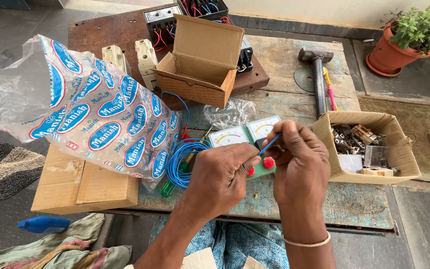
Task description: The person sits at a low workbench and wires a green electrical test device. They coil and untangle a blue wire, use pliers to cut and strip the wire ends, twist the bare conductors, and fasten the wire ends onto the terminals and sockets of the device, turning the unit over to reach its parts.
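The table point(294, 199) is crowded along its left edge: a printed plastic bag point(90, 109) bulges over a flat carton point(80, 184), blocking reach from that side. An open cardboard box point(200, 65) stands toward the far edge, a parts box point(369, 147) fills the right edge, and a hammer point(318, 79) lies between them. Bare wood shows at the far right corner and along the near edge under both hands
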